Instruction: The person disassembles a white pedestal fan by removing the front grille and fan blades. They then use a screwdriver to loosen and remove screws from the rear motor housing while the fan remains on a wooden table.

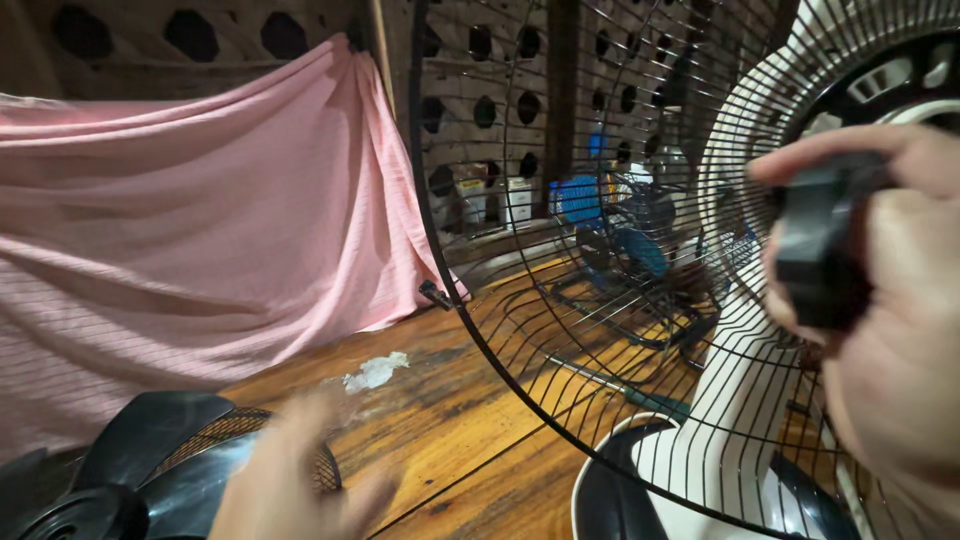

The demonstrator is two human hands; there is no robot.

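Wooden floor (pixel 450 420), pink cloth (pixel 200 220) draped behind. Right hand (pixel 890 330) raised close, fingers clamped on black knob (pixel 815 250) at centre of wire fan guard (pixel 600 300). Left hand (pixel 290 480) blurred, fingers spread loose, hovering over black fan blade (pixel 130 460).

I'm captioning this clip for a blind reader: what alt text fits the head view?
A person's right hand grips a small black knob in front of a black wire fan guard. The blurred left hand hovers above a black fan blade on a wooden floor. A pink cloth hangs behind.
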